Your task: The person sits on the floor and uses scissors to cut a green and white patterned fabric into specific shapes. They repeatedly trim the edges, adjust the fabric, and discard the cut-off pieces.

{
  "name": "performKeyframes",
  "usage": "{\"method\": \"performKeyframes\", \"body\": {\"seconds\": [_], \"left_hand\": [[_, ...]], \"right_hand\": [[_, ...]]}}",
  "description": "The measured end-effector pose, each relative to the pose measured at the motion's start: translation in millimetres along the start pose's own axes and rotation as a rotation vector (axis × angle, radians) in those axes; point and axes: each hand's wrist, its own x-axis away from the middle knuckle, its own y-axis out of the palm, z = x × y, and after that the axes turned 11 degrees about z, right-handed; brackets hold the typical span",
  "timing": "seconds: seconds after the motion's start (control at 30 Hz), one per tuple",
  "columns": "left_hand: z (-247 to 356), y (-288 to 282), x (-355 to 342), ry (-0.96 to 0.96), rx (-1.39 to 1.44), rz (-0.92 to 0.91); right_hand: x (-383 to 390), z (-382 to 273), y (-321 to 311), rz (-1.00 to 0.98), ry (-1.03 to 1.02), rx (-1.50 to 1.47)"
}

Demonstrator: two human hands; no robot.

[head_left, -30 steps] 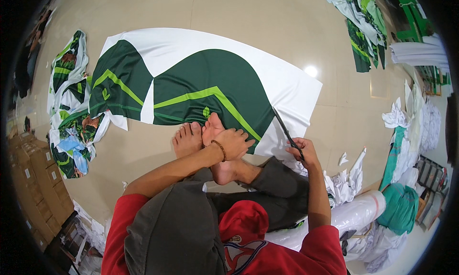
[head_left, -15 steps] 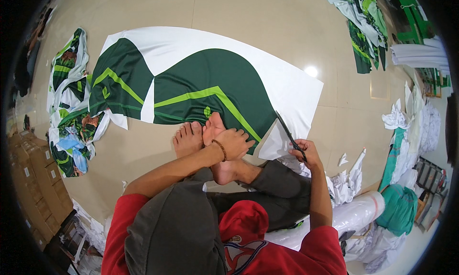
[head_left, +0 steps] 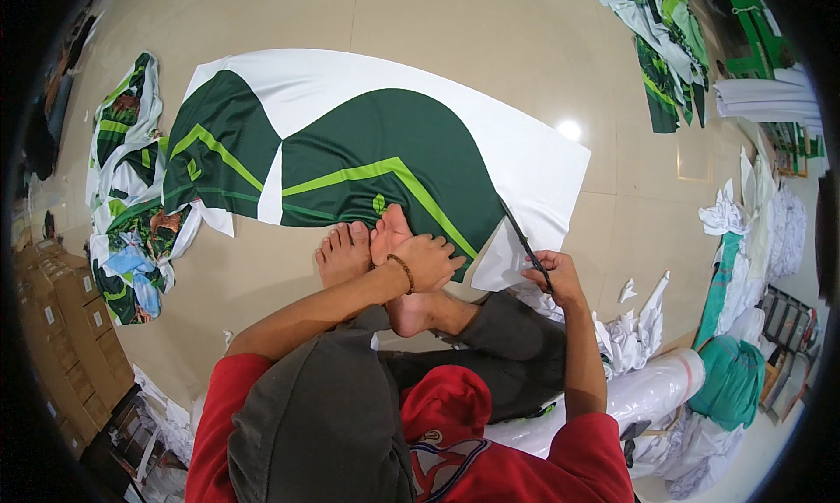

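A printed fabric panel (head_left: 385,127), dark green with lime zigzag bands and white margins, lies spread on the floor before me. My right hand (head_left: 556,275) is closed round the handles of black scissors (head_left: 520,237). Their blades lie along the curved green border at the panel's right end, beside a partly cut white flap (head_left: 500,260). My left hand (head_left: 430,263), with a beaded bracelet on its wrist, reaches across my bare foot (head_left: 394,232). Its bent fingers press at the fabric's near edge, their tips partly hidden. My other foot (head_left: 344,256) rests just left of it.
A heap of printed fabric pieces (head_left: 131,188) lies at the left, another (head_left: 669,57) at the far right. White scraps (head_left: 634,332) and a plastic-wrapped roll (head_left: 656,385) are near my right arm. Cardboard boxes (head_left: 74,319) line the left side; a green sack (head_left: 728,380) stands right.
My right hand has shifted slightly up and left with the scissors, whose tips sit farther along the green border. My left hand and feet have stayed in place.
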Motion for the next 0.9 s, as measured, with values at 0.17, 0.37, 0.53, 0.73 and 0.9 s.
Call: {"method": "performKeyframes", "body": {"seconds": [0.17,0.37,0.53,0.73,0.9], "left_hand": [[0.0,2.8,-0.3,0.013,-0.006,0.017],[-0.1,5.7,0.7,0.006,-0.041,0.001],[0.5,6.1,0.0,0.001,-0.039,0.007],[-0.2,6.4,-0.8,0.007,-0.031,0.020],[0.2,5.1,-1.5,-0.002,0.005,0.019]], "right_hand": [[1.4,11.1,9.7,0.054,0.023,-0.265],[-4.7,-4.1,14.1,0.018,-0.074,-0.110],[-9.9,8.3,25.2,0.039,-0.054,-0.267],[-16.4,3.9,22.0,-0.068,-0.137,-0.297],[-19.1,-7.2,31.3,0.005,-0.204,-0.280]]}}
